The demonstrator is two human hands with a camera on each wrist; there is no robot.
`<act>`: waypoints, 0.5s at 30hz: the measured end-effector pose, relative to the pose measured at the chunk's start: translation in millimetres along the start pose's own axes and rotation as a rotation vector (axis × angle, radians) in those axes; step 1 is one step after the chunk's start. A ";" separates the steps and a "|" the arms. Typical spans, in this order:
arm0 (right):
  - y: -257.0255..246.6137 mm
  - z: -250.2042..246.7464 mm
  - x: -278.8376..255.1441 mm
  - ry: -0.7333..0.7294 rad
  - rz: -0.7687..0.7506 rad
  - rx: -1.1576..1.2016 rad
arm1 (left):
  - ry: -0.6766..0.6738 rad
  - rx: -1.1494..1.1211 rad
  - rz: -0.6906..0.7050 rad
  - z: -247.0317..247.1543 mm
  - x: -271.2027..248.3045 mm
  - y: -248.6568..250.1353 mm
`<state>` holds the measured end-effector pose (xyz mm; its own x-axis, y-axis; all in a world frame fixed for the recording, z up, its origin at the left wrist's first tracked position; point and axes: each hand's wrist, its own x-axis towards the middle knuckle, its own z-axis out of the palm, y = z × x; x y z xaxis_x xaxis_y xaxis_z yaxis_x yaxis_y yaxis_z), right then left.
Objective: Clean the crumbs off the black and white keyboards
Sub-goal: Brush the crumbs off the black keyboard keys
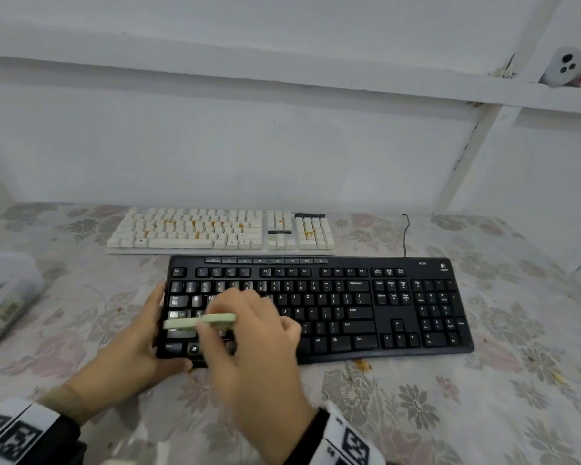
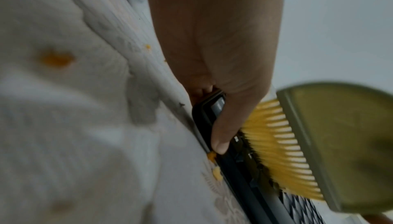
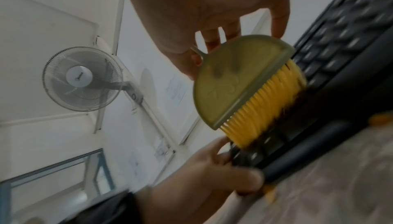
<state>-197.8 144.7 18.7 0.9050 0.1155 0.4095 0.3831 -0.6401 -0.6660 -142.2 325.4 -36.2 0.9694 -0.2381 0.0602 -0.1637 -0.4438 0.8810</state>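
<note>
A black keyboard (image 1: 332,303) lies near me on the flowered tablecloth (image 1: 483,414). My left hand (image 1: 141,344) grips its left end, thumb on the front edge (image 2: 221,143). My right hand (image 1: 249,333) pinches a small green half-round brush (image 1: 198,322) with yellow bristles (image 3: 261,110). The bristles rest on the keys at the black keyboard's left end (image 3: 276,140). Behind it lies a white keyboard (image 1: 222,231) with orange crumbs (image 1: 200,234) scattered over its keys.
Orange crumbs (image 1: 363,364) lie on the cloth by the black keyboard's front edge (image 2: 214,165). A translucent plastic box (image 1: 4,297) stands at the left. The black keyboard's cable (image 1: 406,234) runs to the back wall. A wall fan (image 3: 81,78) shows in the right wrist view.
</note>
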 end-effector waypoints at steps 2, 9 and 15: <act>7.4 -5.4 -3.4 0.069 0.025 -0.037 | -0.010 -0.018 -0.022 -1.4 -1.6 -2.9; -13.8 -3.1 -3.1 -0.027 -0.041 0.098 | -0.007 -0.015 0.019 0.4 -1.3 7.2; 0.9 -0.8 -6.6 0.063 0.002 -0.109 | -0.051 -0.049 -0.022 -1.7 -3.1 1.4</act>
<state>-203.6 142.8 15.8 0.8912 0.0686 0.4485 0.3557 -0.7192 -0.5969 -145.2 327.1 -34.4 0.9618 -0.2733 0.0176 -0.1322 -0.4069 0.9039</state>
